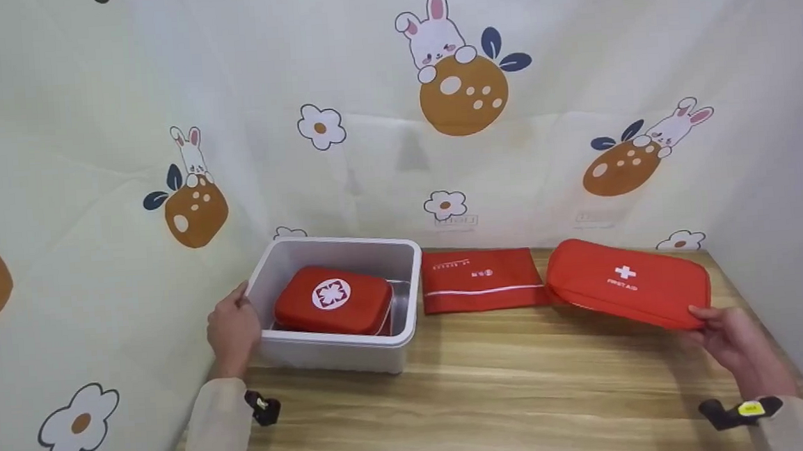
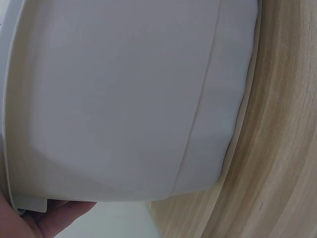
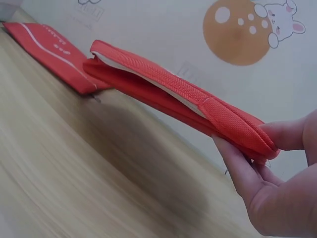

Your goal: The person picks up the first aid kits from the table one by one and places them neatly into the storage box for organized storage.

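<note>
My right hand [image 1: 736,341] pinches the near right corner of a red first aid pouch [image 1: 628,285], thumb on top and fingers beneath. The right wrist view shows this pouch [image 3: 163,87] raised and tilted over the table, its zipper side gaping and a shadow under it. At the left, my left hand [image 1: 233,326] grips the left rim of a grey-white plastic bin [image 1: 340,358]; in the left wrist view its fingers [image 2: 64,218] curl under the rim. Inside the bin sits a red case [image 1: 350,291] with a white round emblem, next to a shiny metal item [image 1: 400,299].
A flat red pouch [image 1: 481,280] with a white stripe lies between bin and first aid pouch, at the back of the wood-grain table [image 1: 509,393]. Printed cloth [image 1: 357,179] with rabbits and flowers hangs behind and at both sides.
</note>
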`<state>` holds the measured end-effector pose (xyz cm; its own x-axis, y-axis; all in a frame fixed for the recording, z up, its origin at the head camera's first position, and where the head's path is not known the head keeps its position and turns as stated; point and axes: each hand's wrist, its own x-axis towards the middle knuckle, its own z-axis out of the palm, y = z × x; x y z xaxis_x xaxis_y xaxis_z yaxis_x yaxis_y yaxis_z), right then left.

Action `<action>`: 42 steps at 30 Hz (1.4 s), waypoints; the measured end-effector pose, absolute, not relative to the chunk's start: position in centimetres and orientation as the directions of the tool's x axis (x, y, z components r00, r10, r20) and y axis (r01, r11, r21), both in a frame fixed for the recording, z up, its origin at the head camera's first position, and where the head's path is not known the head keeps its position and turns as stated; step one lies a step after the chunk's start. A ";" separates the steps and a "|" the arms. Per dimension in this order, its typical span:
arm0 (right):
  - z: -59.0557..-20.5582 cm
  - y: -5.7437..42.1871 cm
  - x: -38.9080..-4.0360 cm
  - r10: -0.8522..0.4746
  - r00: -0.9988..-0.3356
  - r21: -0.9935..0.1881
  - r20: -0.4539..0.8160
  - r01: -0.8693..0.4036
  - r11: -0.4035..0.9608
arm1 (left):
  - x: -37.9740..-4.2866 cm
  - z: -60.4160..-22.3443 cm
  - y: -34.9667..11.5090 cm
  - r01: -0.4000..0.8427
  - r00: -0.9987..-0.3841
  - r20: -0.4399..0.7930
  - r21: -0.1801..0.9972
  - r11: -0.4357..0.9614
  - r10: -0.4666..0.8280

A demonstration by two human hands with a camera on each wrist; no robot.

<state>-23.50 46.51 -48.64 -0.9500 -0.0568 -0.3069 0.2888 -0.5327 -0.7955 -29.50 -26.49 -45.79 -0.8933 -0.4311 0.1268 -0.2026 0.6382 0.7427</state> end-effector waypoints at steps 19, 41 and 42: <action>-45.8 42.8 -23.6 -0.137 -0.971 -0.737 -0.196 0.238 -0.632 | -29.6 -46.0 -26.6 -0.204 -0.893 0.128 0.740 0.641 -0.432; -43.2 35.5 -23.3 -0.167 -0.967 -0.751 -0.191 0.253 -0.610 | -29.7 -45.9 -26.8 -0.224 -0.894 0.106 0.735 0.640 -0.435; -43.2 35.1 -23.3 -0.166 -0.967 -0.752 -0.193 0.254 -0.608 | -29.7 -45.9 -26.8 -0.224 -0.895 0.104 0.735 0.640 -0.433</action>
<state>-23.35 35.15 -43.16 -0.9671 -0.1659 -0.1927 0.2542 -0.6084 -0.7518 -29.66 -26.76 -45.93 -0.8953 -0.4331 0.1040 -0.2242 0.6400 0.7350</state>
